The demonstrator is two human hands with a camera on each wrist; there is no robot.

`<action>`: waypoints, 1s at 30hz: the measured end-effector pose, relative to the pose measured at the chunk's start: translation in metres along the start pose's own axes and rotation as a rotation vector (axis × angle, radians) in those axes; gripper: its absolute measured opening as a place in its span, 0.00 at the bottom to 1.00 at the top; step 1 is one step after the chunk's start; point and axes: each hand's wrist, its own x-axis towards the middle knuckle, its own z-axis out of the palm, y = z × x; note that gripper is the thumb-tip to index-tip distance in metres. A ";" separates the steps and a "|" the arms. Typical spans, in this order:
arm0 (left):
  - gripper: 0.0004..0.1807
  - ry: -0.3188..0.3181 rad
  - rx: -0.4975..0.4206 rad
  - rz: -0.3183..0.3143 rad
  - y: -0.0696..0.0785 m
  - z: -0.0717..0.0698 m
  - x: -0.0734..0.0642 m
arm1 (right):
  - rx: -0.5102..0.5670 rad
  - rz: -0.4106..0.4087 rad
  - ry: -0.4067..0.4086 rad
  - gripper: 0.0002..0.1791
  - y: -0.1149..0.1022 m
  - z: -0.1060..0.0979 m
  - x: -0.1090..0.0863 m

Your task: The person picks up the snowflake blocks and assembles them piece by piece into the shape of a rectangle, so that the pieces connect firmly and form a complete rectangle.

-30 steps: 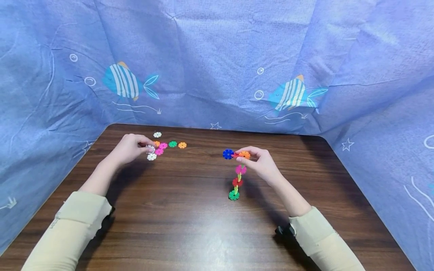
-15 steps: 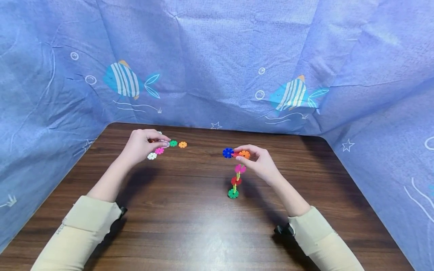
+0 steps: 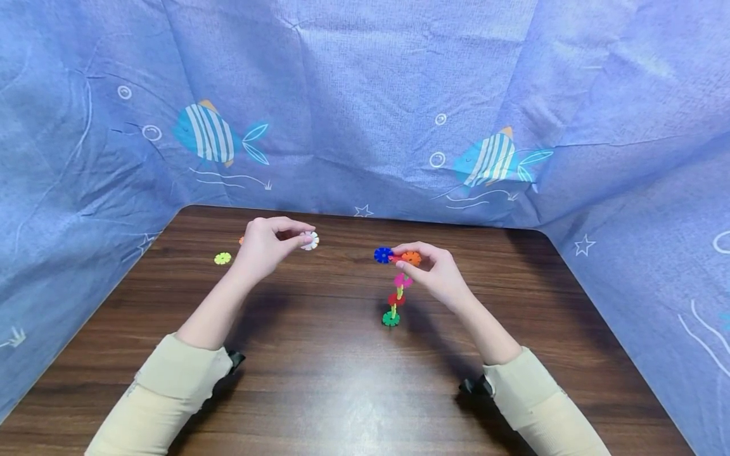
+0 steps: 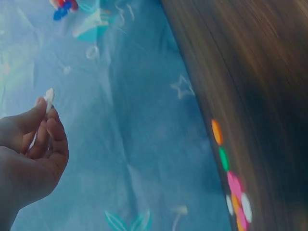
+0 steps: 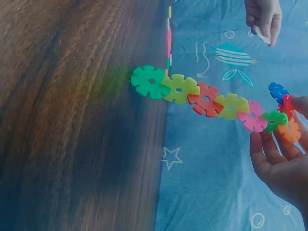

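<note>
My left hand (image 3: 267, 248) pinches a white snowflake disc (image 3: 310, 240) between thumb and fingers, raised above the table. In the left wrist view this slotted disc (image 4: 49, 97) shows edge-on. My right hand (image 3: 436, 271) grips a chain of interlocked snowflake discs near its upper end. A blue disc (image 3: 383, 255) and a red disc (image 5: 288, 103) stick out towards the left, beside an orange disc (image 5: 290, 130) at the fingers. Below hang green, pink, yellow and red discs, down to a green one (image 5: 144, 89). The white disc and the chain are apart.
Several loose discs lie at the table's far left; a yellow one (image 3: 222, 258) shows in the head view, while my left hand hides most others. Pink (image 4: 234, 184), green (image 4: 224, 159) and orange (image 4: 217, 132) discs appear in the left wrist view. A blue fish-print cloth (image 3: 365, 114) surrounds the wooden table (image 3: 319, 354).
My left hand has carried the white disc rightwards from the loose pile towards the chain, uncovering a yellow disc. The right hand stays nearly still; the chain's lower end has risen slightly in view.
</note>
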 end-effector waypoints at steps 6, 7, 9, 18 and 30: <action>0.12 -0.035 -0.152 -0.101 0.016 0.021 0.001 | -0.037 -0.041 0.004 0.12 -0.003 0.001 0.000; 0.12 -0.040 -0.182 -0.111 0.018 0.025 0.001 | -0.039 -0.047 0.003 0.12 -0.004 0.001 0.000; 0.12 -0.050 -0.234 -0.126 0.021 0.033 0.001 | -0.038 -0.054 0.005 0.12 -0.004 0.002 -0.001; 0.12 -0.067 -0.397 -0.181 0.027 0.061 0.003 | -0.023 -0.087 0.007 0.12 -0.004 0.004 -0.002; 0.13 -0.052 -0.561 -0.245 0.036 0.080 0.000 | -0.060 -0.147 0.003 0.12 -0.006 0.005 -0.001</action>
